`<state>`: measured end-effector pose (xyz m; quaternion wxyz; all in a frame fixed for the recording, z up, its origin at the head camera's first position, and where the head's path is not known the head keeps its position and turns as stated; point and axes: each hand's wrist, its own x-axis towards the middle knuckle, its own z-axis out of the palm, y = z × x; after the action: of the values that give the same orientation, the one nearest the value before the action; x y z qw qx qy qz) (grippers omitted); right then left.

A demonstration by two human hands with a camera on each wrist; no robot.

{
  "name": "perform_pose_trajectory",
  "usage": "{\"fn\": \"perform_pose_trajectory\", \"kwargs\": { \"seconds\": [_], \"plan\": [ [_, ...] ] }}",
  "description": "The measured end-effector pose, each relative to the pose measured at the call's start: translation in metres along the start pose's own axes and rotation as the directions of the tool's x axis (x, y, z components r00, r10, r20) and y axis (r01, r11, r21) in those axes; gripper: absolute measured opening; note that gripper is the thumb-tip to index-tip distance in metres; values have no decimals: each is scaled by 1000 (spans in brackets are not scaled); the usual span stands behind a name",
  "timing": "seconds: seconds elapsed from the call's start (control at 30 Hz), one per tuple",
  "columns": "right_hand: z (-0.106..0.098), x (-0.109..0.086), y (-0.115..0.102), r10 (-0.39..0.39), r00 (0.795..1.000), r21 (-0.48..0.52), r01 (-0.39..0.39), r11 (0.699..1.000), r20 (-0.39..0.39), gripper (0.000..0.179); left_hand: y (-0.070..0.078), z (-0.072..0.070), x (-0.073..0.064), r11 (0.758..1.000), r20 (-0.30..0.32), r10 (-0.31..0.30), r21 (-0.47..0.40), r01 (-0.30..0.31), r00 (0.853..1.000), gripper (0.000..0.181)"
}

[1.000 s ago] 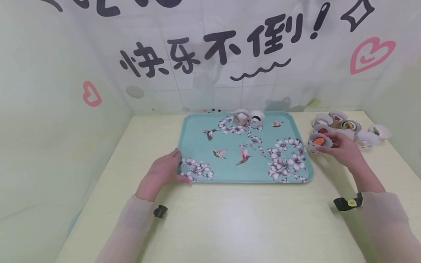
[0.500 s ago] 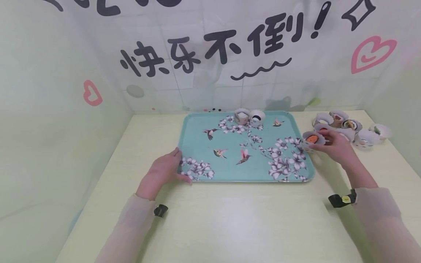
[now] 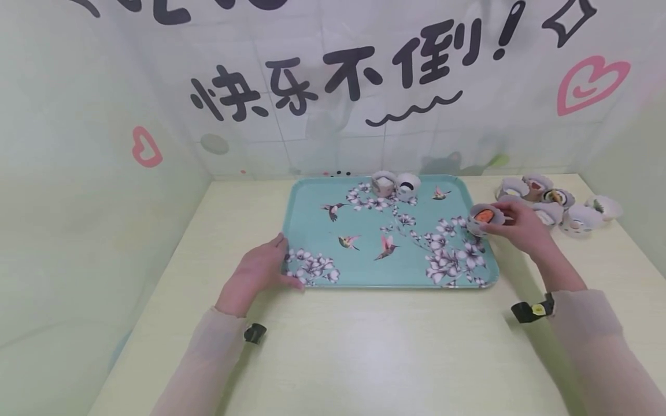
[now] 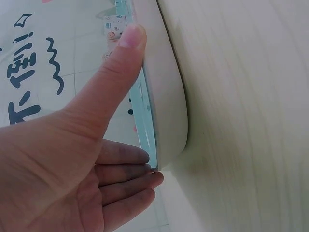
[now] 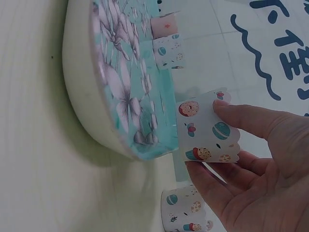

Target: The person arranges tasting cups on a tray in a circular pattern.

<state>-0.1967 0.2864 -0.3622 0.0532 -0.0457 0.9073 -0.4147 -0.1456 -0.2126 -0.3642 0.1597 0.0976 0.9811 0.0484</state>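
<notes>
My right hand (image 3: 525, 228) pinches a paper baking cup (image 3: 484, 218) with an orange-topped piece inside, possibly sushi. That cup is upright over the right rim of a turquoise tray (image 3: 312, 228) patterned with flowers and birds. Seen from the right wrist, cupcake and candy prints cover the cup (image 5: 207, 128), with my thumb on one side and fingers on the other. My left hand (image 3: 257, 268) rests at the tray's front left corner, its fingers extended along the side and its thumb at the front rim. Two filled paper cups (image 3: 383, 185) stand side by side at the tray's back.
Several more filled paper cups (image 3: 580, 221) cluster on the pale wooden table (image 3: 374, 346) right of the tray, some partly behind my right hand. A white wall sheet (image 3: 333, 127) with black characters and pink hearts rises directly behind the table.
My right hand has carried the orange-topped paper cup leftward from the cluster to over the tray's right rim. My left hand and the tray have stayed put.
</notes>
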Motion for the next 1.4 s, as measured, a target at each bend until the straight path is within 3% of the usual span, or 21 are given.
{"fn": "perform_pose_trajectory", "kwargs": {
  "seconds": [0.57,0.83,1.4],
  "plan": [
    [10,15,-13,31,998,-43,-28,999,53,64,2,0,0,1000,0,-8,-1,8,1000,121],
    [18,27,-22,81,992,6,-82,997,93,69,0,-1,-1,1000,-10,5,12,-5,1000,120],
    [42,57,-42,97,991,9,-98,995,97,67,2,-4,-3,1000,-4,7,18,-7,1000,120]
  ]
}}
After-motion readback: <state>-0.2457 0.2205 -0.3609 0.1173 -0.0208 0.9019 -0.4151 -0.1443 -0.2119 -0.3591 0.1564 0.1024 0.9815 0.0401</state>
